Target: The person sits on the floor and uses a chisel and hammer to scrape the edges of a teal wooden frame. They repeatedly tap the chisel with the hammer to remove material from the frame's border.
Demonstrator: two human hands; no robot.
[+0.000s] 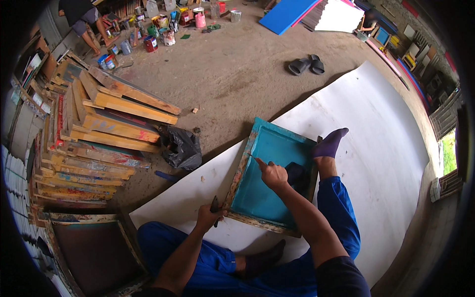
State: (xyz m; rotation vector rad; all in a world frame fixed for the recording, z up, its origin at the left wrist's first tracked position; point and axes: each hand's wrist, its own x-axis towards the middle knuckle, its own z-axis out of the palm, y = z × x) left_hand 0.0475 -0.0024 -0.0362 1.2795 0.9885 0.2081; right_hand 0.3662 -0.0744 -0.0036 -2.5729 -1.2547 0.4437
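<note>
A wooden-edged screen frame (277,223) with teal mesh rests tilted between my legs. My right hand (275,174) is over the mesh, its index finger stretched toward the frame's left rail. The other fingers are curled and partly hidden; I see nothing held in them. My left hand (210,217) is closed around a slim dark tool (214,204) at the near left corner of the frame. The tool's exact kind is hard to make out. A dark patch on the mesh to the right of my right hand looks like shadow.
I sit on a large white sheet (381,128). Paint-stained wooden frames (123,106) are stacked at left, beside a black plastic bag (182,147). Another frame (94,257) lies near left. Black sandals (299,66), paint cans (150,43) and two other people (85,17) are farther off.
</note>
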